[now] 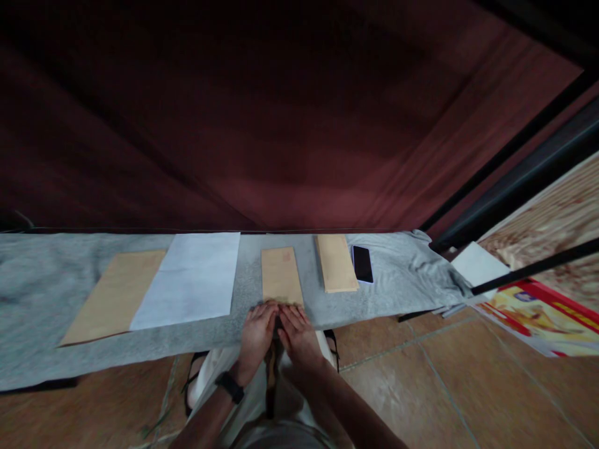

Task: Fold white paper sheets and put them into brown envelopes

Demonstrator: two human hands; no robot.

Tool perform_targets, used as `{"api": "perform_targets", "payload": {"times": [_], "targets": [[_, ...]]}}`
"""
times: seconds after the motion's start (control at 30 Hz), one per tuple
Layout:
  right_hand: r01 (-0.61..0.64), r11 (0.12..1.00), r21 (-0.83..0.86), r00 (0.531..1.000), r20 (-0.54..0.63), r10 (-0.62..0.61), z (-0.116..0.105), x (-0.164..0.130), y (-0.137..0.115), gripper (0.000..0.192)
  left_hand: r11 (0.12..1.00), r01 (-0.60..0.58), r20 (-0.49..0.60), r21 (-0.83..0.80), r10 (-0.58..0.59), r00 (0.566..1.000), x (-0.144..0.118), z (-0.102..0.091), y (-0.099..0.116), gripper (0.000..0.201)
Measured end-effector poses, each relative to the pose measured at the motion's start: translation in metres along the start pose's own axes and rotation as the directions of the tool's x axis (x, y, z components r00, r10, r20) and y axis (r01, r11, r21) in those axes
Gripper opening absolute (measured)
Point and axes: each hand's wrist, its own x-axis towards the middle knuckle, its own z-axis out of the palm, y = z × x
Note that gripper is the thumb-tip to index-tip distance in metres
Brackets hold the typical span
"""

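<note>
A brown paper envelope (281,272) with a small reddish print near its far right corner lies on a grey cloth in front of me. My left hand (258,330) and my right hand (298,333) meet side by side at its near end. The fingers of both are bent over that edge, pressed together on the paper, and they cover the near end. A dark watch is on my left wrist. Just right of this envelope rests a stack of similar brown envelopes (336,263), with a dark-screened phone (362,264) beside it.
Left of my hands, white paper sheets (191,280) partly overlap a larger brown envelope or sheet (112,293). The grey cloth (393,274) covers a narrow surface against a dark red curtain (281,156). A red and yellow box (547,318) is low on the right, near black bars.
</note>
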Motion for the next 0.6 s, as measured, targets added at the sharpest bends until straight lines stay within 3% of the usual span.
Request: {"api": "perform_targets", "payload": {"times": [0.13,0.27,0.6], "targets": [[-0.004,1.0,-0.026,0.999,0.042,0.005,0.002,-0.006,-0.008,0.05,0.986,-0.132,0.079,0.103,0.124,0.989,-0.014,-0.002,-0.001,0.046],[-0.003,0.999,-0.034,0.998,0.064,0.005,-0.003,-0.005,-0.003,0.049,0.963,-0.211,0.086,0.169,0.199,0.976,-0.026,-0.008,-0.003,0.047],[-0.069,0.997,-0.045,0.997,0.021,0.07,-0.022,-0.011,0.024,0.048,0.947,-0.178,0.108,0.266,0.154,0.982,-0.038,-0.013,-0.006,0.049]]}}
